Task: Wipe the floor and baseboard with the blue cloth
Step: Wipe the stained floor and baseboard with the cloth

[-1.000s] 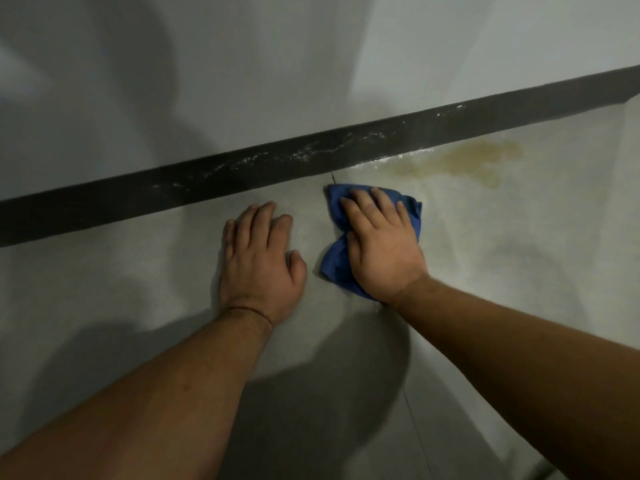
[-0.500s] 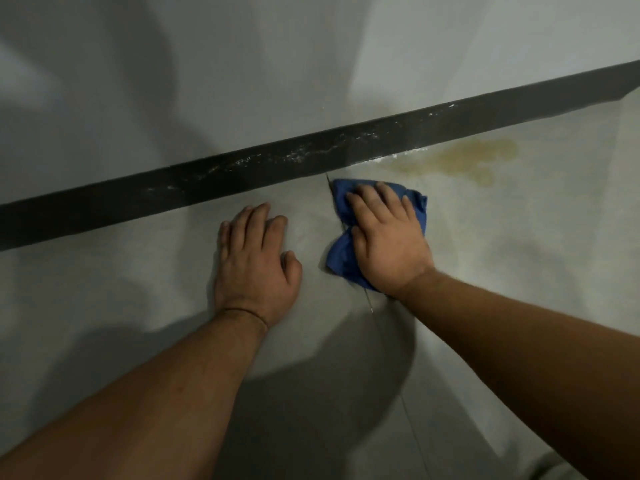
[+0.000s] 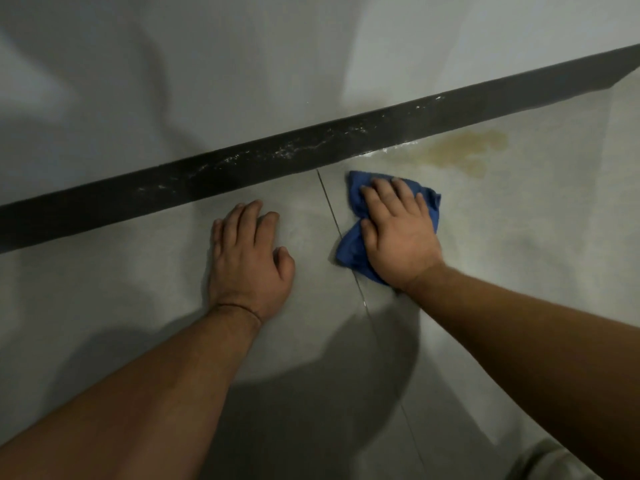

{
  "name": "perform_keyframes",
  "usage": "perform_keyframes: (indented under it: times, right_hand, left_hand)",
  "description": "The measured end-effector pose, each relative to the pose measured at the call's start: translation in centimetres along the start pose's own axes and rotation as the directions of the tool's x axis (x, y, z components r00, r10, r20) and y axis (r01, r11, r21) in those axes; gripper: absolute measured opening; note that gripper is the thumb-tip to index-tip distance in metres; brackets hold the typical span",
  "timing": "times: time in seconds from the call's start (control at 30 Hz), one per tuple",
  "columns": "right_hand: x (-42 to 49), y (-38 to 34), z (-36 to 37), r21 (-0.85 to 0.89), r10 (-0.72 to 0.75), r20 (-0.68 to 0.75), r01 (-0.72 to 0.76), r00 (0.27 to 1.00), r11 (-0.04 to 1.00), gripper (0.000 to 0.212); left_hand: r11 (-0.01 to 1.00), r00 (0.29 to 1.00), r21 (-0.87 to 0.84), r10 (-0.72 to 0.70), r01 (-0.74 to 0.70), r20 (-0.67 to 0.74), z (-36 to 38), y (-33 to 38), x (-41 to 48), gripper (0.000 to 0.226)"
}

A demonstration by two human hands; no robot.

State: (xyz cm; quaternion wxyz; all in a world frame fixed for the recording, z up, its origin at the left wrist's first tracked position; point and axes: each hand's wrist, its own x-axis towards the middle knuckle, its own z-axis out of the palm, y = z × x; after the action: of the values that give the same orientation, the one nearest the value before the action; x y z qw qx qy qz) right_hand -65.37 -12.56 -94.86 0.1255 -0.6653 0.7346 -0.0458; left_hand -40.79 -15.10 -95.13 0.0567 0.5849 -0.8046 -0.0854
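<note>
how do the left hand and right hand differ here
The left hand rests on bare floor; the right hand presses the blue cloth. The left hand lies left of the tile joint, the right hand right of it, nearer the brownish stain. Both lie palm down.

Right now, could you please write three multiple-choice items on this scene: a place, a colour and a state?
1. Where is the yellowish stain? A. At the picture's left edge. B. On the floor by the baseboard, right of the blue cloth and beyond it. C. At the picture's bottom edge.
2. What colour is the baseboard? A. Dark, near black. B. White. C. Blue.
3. How does the left hand lie? A. Gripping the blue cloth. B. Raised in the air. C. Flat on the bare floor.
Key: 1 B, it lies past the right hand's fingertips; 2 A, a dark band with pale smears; 3 C, fingers spread, holding nothing.
</note>
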Motion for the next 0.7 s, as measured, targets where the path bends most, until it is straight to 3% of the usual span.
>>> perform_keyframes:
  times: [0.17,0.3,0.47,0.7]
  right_hand:
    - [2.7,-1.5,0.3,0.0,-0.142,0.049,0.142,0.989,0.99,0.059]
    - [5.4,0.4,-0.6,0.007,-0.086,0.019,0.086,0.996,0.996,0.057]
    - [1.7,1.9,-0.7,0.038,0.056,-0.033,-0.055,0.998,0.998,0.055]
    - [3.0,0.2,-0.2,0.026,-0.12,0.041,0.119,0.992,0.993,0.058]
  left_hand:
    - [1.0,1.0,0.025,-0.001,0.001,-0.017,0.3,0.0,0.0,0.06]
    - [1.0,1.0,0.028,0.004,-0.003,-0.017,0.4,0.0,-0.1,0.06]
    - [1.0,1.0,0.02,-0.001,0.001,-0.012,0.3,0.1,-0.1,0.061]
    - [1.0,0.999,0.027,-0.001,0.002,-0.032,0.5,0.3,-0.1,0.06]
